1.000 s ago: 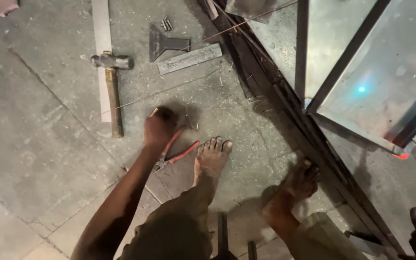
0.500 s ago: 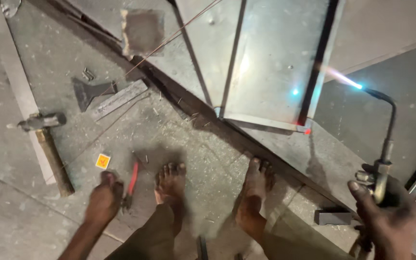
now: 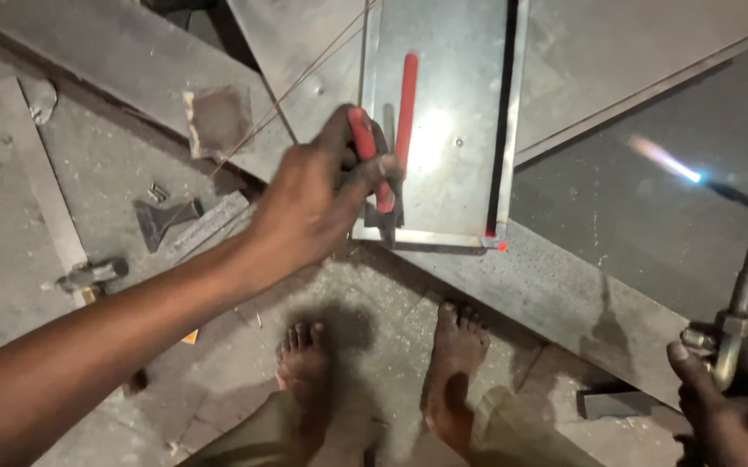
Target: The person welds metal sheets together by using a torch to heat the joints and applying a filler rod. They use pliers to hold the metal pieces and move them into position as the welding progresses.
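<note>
My left hand (image 3: 317,195) is raised in front of me and grips red-handled pliers (image 3: 388,138), their handles pointing up over a shiny metal sheet frame (image 3: 452,130). At the lower right, my right hand (image 3: 728,406) holds a gas torch (image 3: 733,294) by its brass valve body. The torch's curved neck ends in a lit blue-orange flame (image 3: 664,160), pointing up and left above a dark metal panel. A corner of the metal frame glows red (image 3: 502,246). My bare feet (image 3: 382,363) stand on the concrete floor below.
A hammer (image 3: 88,277) lies on the floor at the left, near a dark metal bracket (image 3: 162,220) and a flat steel bar (image 3: 209,225). A thin wire (image 3: 287,95) runs diagonally across the sheets. Metal panels (image 3: 633,52) cover the upper right.
My left hand has picked the red pliers up off the floor and lifted them toward the metal frame. The torch in my right hand stays lit; the view has swung rightward.
</note>
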The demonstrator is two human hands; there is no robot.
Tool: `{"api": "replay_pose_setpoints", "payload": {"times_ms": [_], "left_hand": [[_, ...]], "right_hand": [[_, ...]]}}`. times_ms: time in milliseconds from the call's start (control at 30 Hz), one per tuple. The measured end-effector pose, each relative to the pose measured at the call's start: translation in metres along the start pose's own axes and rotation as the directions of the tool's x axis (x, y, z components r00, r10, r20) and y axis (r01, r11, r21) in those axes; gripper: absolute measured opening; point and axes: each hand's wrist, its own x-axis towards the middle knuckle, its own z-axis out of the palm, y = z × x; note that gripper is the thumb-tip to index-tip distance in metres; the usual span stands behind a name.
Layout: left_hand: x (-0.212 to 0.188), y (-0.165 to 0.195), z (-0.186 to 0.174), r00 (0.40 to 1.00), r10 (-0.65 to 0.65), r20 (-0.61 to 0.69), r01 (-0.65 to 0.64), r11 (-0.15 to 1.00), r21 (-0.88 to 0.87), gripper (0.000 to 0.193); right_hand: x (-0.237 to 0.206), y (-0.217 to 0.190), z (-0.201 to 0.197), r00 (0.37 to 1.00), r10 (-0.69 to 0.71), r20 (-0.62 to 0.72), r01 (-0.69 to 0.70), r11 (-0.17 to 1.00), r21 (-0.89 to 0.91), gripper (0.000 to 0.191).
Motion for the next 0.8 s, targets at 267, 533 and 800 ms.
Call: {"api": "replay_pose_setpoints", "payload": {"times_ms": [267,533,800], "left_hand": [[0.072,-0.015,0.011,0.918,-0.382,0.103,0.369,0.920,0.130,0.048],[0.097,-0.052,0.044,0.990,-0.095,0.108,0.062,0.959,0.277,0.068],[0.105,-0.051,0.056,0.903,-0.378,0.206,0.321,0.910,0.262,0.058]], "right_hand": [[0.004,0.045,0.005,1.000,0.025,0.009,-0.026,0.980,0.195,0.033],[0.006,0.020,-0.004,0.996,0.094,-0.013,-0.091,0.986,0.141,0.036],[0.007,0.024,-0.005,0.993,0.107,-0.055,-0.082,0.935,0.344,0.026]]}}
